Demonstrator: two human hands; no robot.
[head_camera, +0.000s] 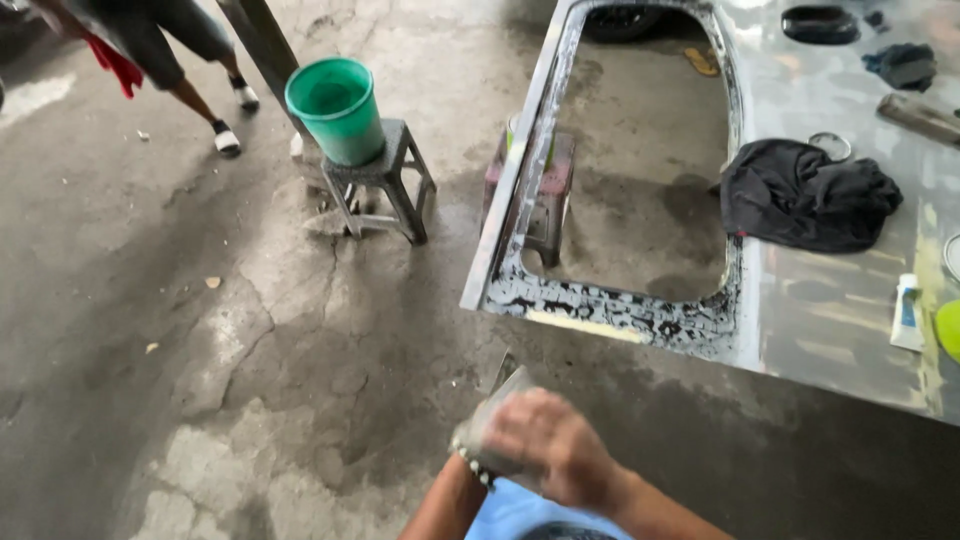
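At the bottom of the frame, the person's right hand (555, 450) lies over the left hand (478, 452), fingers curled onto a grey folded sheet, perhaps abrasive paper (500, 405). The sheet sticks up and forward from the fingers; the left hand is mostly hidden beneath it, its fingers out of sight, a beaded bracelet (472, 466) at the wrist. Ahead and right lies a bare-metal car panel with a window cut-out (820, 320), bearing a black crumpled cloth (805, 195) and 1 small white-and-blue tube (907, 312). A green plastic bucket (337, 108) stands on a grey stool (385, 190); another person's legs (205, 100) pass at far left.
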